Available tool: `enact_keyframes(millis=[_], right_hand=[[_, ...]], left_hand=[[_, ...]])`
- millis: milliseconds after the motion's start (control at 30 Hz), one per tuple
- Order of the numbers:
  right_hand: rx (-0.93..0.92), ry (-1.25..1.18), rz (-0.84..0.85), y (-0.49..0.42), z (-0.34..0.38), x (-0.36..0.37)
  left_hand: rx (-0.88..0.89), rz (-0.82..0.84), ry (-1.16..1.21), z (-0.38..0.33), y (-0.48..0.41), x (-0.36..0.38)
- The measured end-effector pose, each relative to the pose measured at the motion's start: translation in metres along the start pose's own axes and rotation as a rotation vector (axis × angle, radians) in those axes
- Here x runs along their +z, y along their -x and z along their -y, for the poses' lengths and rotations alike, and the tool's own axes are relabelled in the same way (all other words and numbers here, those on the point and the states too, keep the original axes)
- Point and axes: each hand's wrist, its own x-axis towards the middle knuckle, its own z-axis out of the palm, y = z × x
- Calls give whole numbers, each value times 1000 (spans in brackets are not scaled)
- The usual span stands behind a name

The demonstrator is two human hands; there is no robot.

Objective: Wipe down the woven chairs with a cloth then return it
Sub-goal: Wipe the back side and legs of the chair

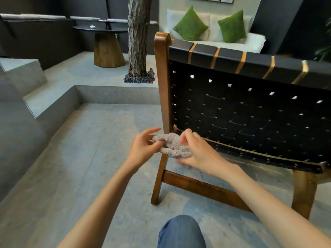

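Observation:
A woven chair (241,108) with black straps and a brown wooden frame stands in front of me, its back facing me. A grey fluffy cloth (172,144) is bunched up between both hands, in front of the chair's lower left corner. My left hand (143,147) pinches the cloth's left end with thumb and fingers. My right hand (195,151) holds the right side, its fingers curled over the top and underneath. The cloth does not touch the chair.
Grey stone floor and steps (44,104) lie to the left. A tree trunk (138,38) rises behind the chair, with a dark round table (105,42) beside it. A white sofa with green cushions (211,25) stands farther back. My knee in jeans (180,231) shows below.

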Motion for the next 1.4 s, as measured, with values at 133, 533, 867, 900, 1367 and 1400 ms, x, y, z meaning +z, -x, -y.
enact_keyframes(millis=[133, 533, 867, 900, 1367, 1400], right_hand=[[37, -69, 61, -3, 2, -5], [64, -223, -76, -11, 12, -20], [104, -383, -542, -41, 30, -62], [104, -434, -603, -40, 29, -61], [79, -1236, -811, -89, 79, -58], [60, -1214, -820, -92, 81, -56]], left_hand=[[10, -48, 43, -10, -6, -7], [250, 50, -316, -24, -13, -32], [312, -320, -731, -63, -46, -65], [308, -356, -658, -68, -49, -64], [449, -153, 319, -129, -81, -52], [460, -117, 353, -127, -81, -50]])
